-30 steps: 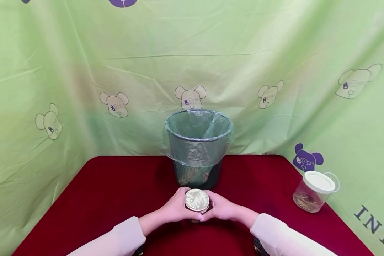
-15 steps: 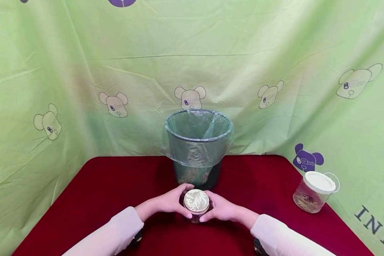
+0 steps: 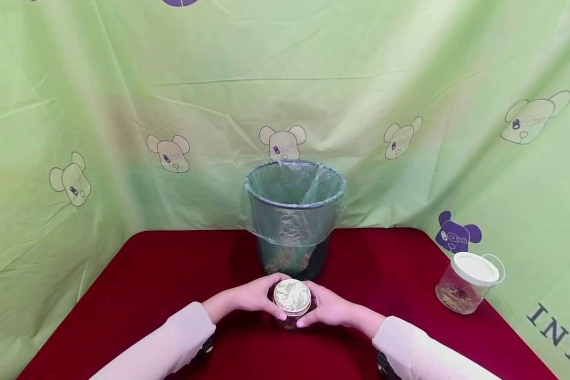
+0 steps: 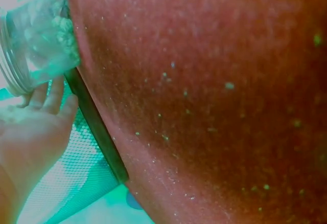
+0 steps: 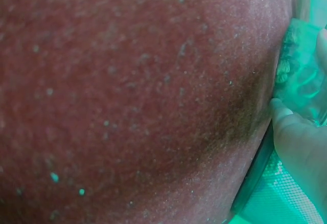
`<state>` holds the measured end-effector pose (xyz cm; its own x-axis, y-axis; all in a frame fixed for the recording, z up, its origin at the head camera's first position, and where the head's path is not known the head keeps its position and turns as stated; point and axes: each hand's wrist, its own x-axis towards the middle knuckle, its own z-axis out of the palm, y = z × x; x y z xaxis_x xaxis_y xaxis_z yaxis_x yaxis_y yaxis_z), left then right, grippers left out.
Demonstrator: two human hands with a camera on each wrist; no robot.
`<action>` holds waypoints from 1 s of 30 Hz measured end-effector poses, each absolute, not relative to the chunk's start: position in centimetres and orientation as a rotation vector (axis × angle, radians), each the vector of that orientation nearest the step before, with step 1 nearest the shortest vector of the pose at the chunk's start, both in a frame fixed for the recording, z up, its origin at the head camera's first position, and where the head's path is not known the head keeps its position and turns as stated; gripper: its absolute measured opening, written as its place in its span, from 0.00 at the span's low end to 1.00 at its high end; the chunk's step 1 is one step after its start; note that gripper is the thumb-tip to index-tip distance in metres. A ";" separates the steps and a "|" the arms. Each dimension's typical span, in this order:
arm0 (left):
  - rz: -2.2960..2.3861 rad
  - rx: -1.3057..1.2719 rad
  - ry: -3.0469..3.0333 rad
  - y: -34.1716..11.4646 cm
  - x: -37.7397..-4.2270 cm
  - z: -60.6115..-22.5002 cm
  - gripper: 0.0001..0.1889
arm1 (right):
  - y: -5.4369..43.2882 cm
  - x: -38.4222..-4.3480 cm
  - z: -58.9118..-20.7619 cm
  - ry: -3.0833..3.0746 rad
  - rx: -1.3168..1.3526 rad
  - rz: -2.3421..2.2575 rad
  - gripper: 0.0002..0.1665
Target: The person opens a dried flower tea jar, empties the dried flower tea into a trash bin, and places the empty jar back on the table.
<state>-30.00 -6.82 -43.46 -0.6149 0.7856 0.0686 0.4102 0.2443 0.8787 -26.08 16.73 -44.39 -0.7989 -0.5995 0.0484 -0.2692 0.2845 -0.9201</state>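
A clear jar (image 3: 292, 295) with a pale, shiny lid stands upright at the front middle of the red-covered table, just before the mesh bin. From its left side my left hand (image 3: 258, 296) holds it, thumb at the near side and fingers round the far side. Opposite, my right hand (image 3: 330, 307) grips the jar with thumb and fingers in the same way. Pale, lumpy contents show through the jar's wall (image 4: 48, 35) in the left wrist view, with its base at the cloth. In the right wrist view only part of the jar (image 5: 299, 83) shows.
Behind the jar stands a dark mesh bin (image 3: 292, 227) lined with a clear plastic bag. A clear tub (image 3: 463, 290) with a white lid and small brown contents sits at the table's right edge. Green printed cloth (image 3: 209, 105) hangs around the table (image 3: 180, 274).
My left hand has loosened, shifted slightly left and settled back round the jar, its thumb now apart from the right thumb. My right hand and the jar stay nearly in place.
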 end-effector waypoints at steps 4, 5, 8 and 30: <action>1.305 1.085 2.230 -6.9 -29.5 -43.5 0.36 | 16.8 -26.2 -44.4 2.248 -0.795 -1.521 0.41; 1.301 1.083 2.258 -6.9 -29.4 -43.5 0.37 | 16.8 -26.3 -44.5 2.251 -0.794 -1.520 0.41; 1.280 1.069 2.358 -6.8 -28.9 -43.5 0.38 | 16.9 -26.4 -44.5 2.259 -0.790 -1.510 0.42; 1.023 0.917 2.978 -4.9 -25.4 -43.3 0.39 | 16.8 -26.2 -44.7 2.221 -0.787 -1.540 0.42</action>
